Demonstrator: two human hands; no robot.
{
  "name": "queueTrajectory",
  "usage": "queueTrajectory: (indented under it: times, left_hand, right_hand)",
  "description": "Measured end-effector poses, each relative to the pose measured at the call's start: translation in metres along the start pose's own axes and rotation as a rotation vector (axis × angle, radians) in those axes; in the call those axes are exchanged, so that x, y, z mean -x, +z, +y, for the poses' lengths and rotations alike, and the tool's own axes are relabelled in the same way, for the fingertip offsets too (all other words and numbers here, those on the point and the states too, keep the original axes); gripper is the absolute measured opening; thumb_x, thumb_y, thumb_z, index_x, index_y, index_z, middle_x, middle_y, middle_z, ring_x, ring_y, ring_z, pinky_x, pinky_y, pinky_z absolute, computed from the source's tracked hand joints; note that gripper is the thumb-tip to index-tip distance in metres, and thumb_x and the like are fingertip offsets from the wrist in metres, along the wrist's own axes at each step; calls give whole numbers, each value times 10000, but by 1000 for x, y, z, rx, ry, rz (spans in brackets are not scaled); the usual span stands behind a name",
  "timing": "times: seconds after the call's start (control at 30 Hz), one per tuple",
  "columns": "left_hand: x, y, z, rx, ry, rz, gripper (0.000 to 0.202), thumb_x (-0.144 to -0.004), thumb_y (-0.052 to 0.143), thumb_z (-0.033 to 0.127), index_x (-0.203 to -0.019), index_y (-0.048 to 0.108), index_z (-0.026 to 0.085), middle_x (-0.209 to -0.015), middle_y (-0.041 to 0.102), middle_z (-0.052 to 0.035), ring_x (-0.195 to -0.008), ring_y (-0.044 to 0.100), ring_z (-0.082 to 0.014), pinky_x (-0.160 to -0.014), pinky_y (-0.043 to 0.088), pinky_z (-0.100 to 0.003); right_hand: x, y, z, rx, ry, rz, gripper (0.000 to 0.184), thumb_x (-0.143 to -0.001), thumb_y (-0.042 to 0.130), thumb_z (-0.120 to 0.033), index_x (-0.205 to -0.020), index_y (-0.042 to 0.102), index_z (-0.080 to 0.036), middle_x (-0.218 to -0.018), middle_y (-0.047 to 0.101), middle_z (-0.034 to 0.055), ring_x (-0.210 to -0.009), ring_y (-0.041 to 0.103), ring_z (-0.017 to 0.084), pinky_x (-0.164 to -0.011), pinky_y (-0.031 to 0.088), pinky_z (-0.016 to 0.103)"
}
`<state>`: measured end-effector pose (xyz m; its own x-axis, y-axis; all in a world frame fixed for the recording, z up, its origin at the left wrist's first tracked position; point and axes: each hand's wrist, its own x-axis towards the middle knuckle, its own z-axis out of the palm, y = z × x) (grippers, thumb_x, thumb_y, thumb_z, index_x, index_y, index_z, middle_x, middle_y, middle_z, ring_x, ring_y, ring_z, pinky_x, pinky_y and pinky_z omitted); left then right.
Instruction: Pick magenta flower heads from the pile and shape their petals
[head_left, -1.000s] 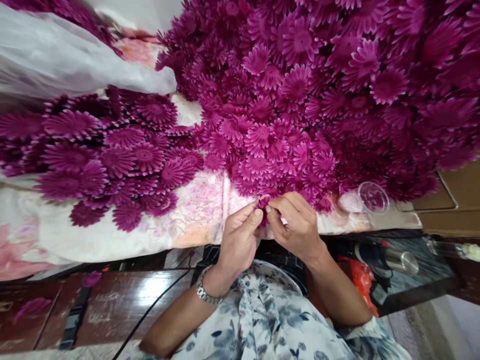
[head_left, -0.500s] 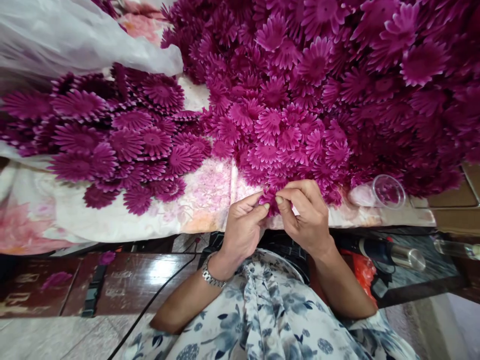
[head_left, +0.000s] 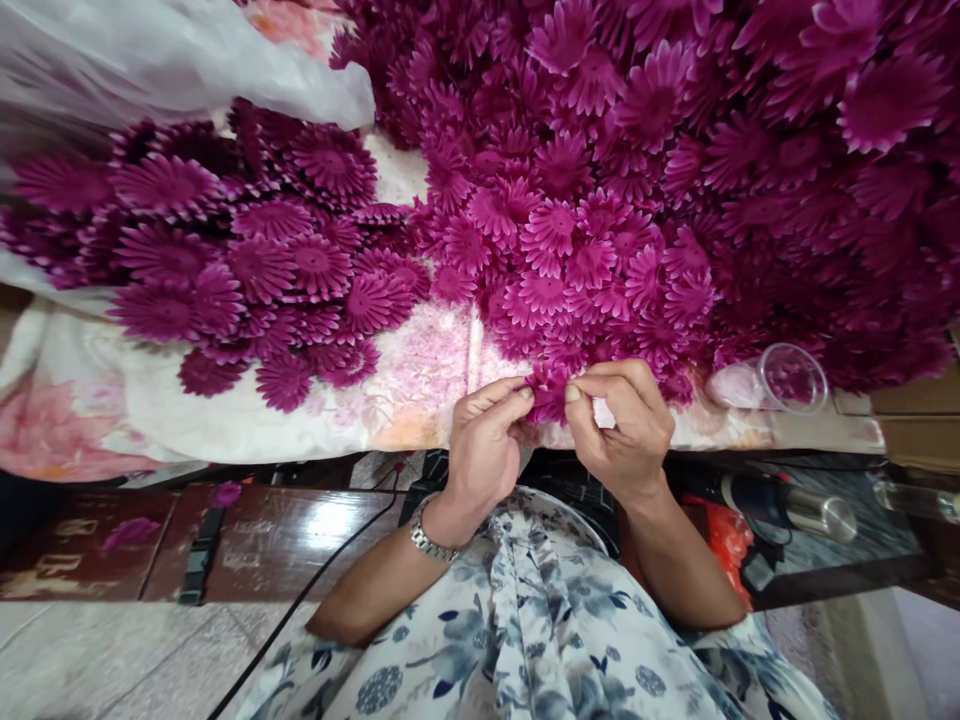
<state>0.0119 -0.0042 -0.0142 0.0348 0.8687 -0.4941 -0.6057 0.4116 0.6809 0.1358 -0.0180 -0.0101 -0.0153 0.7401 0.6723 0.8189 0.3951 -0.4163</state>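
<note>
Here, nearest us, we find a floral shirt (head_left: 562, 620), then the left hand (head_left: 484, 445), a watch (head_left: 430, 535) on its wrist, and the right hand (head_left: 628, 425). Both pinch a magenta flower (head_left: 551, 394) (one at each side) by the cloth's (head_left: 300, 438) front edge. Rightward we see a clear cup (head_left: 796, 380); farther off, a flower heap (head_left: 615, 200) and, leftward, white plastic (head_left: 187, 70).

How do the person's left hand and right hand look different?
The left hand has a silvery band at its wrist; the right hand has a bare wrist.
The right hand's thumb and finger curve around a gap; the left hand's thumb lies straighter, with no such gap showing.
Both pinch at purple petals.
</note>
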Motion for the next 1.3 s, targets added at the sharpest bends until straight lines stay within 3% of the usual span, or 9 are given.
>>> queueTrajectory:
  times: [0.2, 0.37, 0.43, 0.53, 0.67, 0.73, 0.93, 1.2, 1.3]
  left_hand:
    - [-1, -3, 3, -6, 43, -30, 73, -542, 710, 183, -589, 675, 140, -487, 523, 44, -452, 426, -49, -459, 337, -177]
    - [1, -3, 4, 18, -36, -95, 105, -563, 714, 211, -632, 683, 138, -581, 613, 13, -508, 519, -80, -515, 434, -208]
    - [1, -3, 3, 29, -57, -110, 118, -572, 717, 208, -660, 688, 134, -628, 643, -1, -554, 556, -90, -575, 471, -223]
    - [-1, -2, 2, 47, -70, -111, 128, -572, 727, 203, -676, 696, 134, -636, 654, -6, -568, 565, -87, -577, 466, -207]
    - [-2, -1, -1, 52, -46, -92, 169, -542, 753, 209, -691, 720, 135, -642, 668, -13, -576, 563, -89, -573, 457, -206]
    - [-2, -2, -2, 28, -22, -77, 191, -525, 774, 218, -691, 733, 134, -627, 669, -15, -571, 555, -88, -573, 451, -209]
    - [0, -6, -2, -5, 9, -69, 224, -489, 814, 234, -686, 750, 151, -560, 645, -4, -524, 517, -78, -522, 406, -203]
    - [-4, -4, 9, 43, 44, -18, 220, -483, 817, 240, -648, 709, 142, -589, 644, 11, -538, 523, -61, -549, 426, -182]
    - [-5, -4, 11, 64, -1, -19, 207, -485, 812, 230, -623, 682, 150, -604, 647, 14, -556, 553, -79, -550, 450, -196]
  right_hand:
    - [-5, -9, 7, -24, 25, -31, 74, -773, 587, -110, -755, 594, -181, -738, 597, 27, -723, 588, 136, -654, 498, 280]
    - [-39, -28, 45, 291, -16, 302, 65, -813, 578, -170, -805, 639, -192, -763, 613, 32, -742, 581, 146, -703, 481, 312]
    - [-49, -32, 55, 412, -11, 280, 161, -834, 560, -228, -955, 649, -172, -865, 622, 76, -845, 580, 194, -765, 474, 376]
    - [-46, -28, 45, 305, 12, 137, 246, -810, 607, -274, -1030, 625, -167, -937, 609, 87, -910, 560, 212, -774, 466, 376]
    - [-20, -8, 13, -145, 62, -298, 125, -789, 647, -287, -792, 584, -179, -718, 565, 13, -708, 535, 137, -655, 447, 273]
    - [-11, 0, 5, -246, 119, -368, 133, -805, 628, -275, -747, 548, -185, -679, 528, -4, -668, 511, 124, -629, 429, 261]
    - [-7, 1, 8, -255, 93, -308, 87, -843, 544, -181, -758, 558, -177, -671, 548, 10, -667, 507, 129, -628, 417, 272]
    - [-10, -9, 10, -88, 107, -93, 86, -836, 523, -136, -767, 541, -183, -663, 533, -14, -628, 520, 106, -598, 420, 237]
    - [-28, -19, 33, 116, 98, 109, 75, -834, 536, -163, -766, 557, -185, -680, 550, -9, -639, 525, 111, -623, 427, 244]
